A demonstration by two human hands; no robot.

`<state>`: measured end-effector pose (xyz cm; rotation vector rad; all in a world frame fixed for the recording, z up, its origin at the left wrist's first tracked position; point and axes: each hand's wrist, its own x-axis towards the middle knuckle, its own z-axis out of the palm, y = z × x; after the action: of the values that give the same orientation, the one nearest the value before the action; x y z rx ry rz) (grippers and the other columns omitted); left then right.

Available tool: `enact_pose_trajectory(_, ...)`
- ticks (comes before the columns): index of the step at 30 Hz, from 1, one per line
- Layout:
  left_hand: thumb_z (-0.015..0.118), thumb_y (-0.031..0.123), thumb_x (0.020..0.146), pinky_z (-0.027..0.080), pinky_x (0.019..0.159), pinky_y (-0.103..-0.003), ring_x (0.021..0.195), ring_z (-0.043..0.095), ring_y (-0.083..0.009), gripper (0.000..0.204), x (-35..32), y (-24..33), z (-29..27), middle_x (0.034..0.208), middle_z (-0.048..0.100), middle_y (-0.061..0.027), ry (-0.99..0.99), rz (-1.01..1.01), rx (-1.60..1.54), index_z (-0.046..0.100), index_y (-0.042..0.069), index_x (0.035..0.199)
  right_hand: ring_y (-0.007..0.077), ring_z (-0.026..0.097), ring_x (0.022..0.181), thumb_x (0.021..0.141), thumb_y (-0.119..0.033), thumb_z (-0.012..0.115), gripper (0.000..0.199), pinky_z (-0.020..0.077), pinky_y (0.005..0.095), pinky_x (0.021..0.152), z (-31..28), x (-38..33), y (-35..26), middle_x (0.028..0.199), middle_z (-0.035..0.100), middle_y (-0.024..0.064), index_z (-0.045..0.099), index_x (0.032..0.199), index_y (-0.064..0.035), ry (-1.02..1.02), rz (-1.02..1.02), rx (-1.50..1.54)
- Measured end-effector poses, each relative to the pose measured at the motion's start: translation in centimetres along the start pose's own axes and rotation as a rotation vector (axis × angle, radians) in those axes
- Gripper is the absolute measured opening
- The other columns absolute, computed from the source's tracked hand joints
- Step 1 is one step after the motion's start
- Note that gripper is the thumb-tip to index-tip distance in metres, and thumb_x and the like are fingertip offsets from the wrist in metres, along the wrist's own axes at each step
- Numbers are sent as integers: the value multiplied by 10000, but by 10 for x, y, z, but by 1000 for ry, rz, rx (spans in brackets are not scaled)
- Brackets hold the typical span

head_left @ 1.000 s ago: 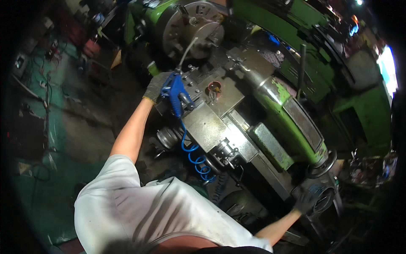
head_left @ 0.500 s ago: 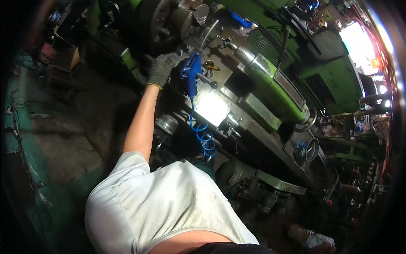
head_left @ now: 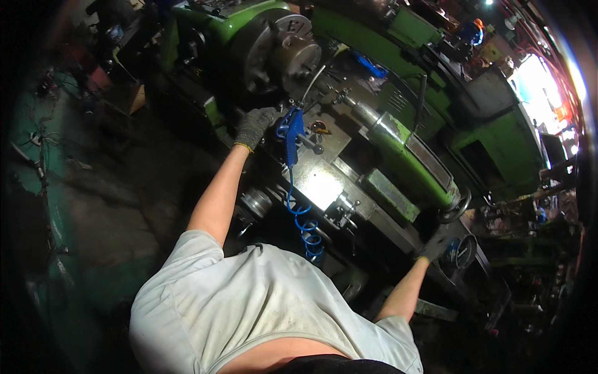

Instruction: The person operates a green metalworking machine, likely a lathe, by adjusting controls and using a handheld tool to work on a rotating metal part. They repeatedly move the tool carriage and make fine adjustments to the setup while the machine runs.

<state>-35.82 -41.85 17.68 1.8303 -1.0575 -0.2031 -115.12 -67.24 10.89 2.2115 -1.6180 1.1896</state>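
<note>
My left hand [head_left: 256,126], in a grey knit glove with a yellow cuff edge, is curled at the front of the lathe carriage. What lies under its fingers is hidden. Just right of it a blue air blow gun [head_left: 290,134] stands upright, its thin nozzle pointing up and its coiled blue hose [head_left: 306,225] hanging below. A lever with a round black knob [head_left: 318,149] sits beside the gun. My right hand [head_left: 437,242], gloved too, reaches to the lathe's far right end, beside a round blue tin [head_left: 460,252]. Its fingers are dark and blurred.
The big round chuck [head_left: 298,59] is at the upper left of the green lathe. Its green tailstock [head_left: 405,153] with a handwheel [head_left: 456,207] extends to the right. A shiny metal plate [head_left: 321,187] lies below the gun, with a small clamp-like fitting [head_left: 341,210] beside it.
My right arm has come into view and stretched to the tin at the right end. My left hand stays by the blow gun. The whole view has shifted, so the lathe appears lower and further right.
</note>
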Motion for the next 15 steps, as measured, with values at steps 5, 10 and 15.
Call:
enact_pose_trajectory(5, 607, 381, 1045, 512, 1023, -386, 1184, 693, -286, 419, -15, 39, -24, 1274, 743, -139, -83, -121, -73, 734, 50, 1270, 351, 668, 1187, 1070, -381, 510, 456, 500, 437, 1023, 33, 133, -56, 1342, 679, 246, 680, 1358, -71, 33, 215, 226)
enact_pose_trajectory(10, 619, 333, 1042, 519, 1002, -359, 1138, 709, -243, 373, -22, 52, -35, 1247, 761, -95, -34, -138, 18, 743, 44, 1243, 321, 700, 1093, 1036, -371, 528, 406, 535, 412, 947, 19, 175, -123, 1244, 731, 188, 724, 1326, -164, 418, 93, -673)
enact_pose_trajectory(15, 665, 319, 1022, 527, 984, -356, 1096, 717, -237, 362, -22, 80, -26, 1194, 769, -104, 9, -259, -253, 750, 26, 1217, 307, 700, 1057, 1022, -356, 561, 388, 542, 411, 926, 14, 145, -112, 1199, 742, 157, 722, 1323, -173, 168, 375, -333)
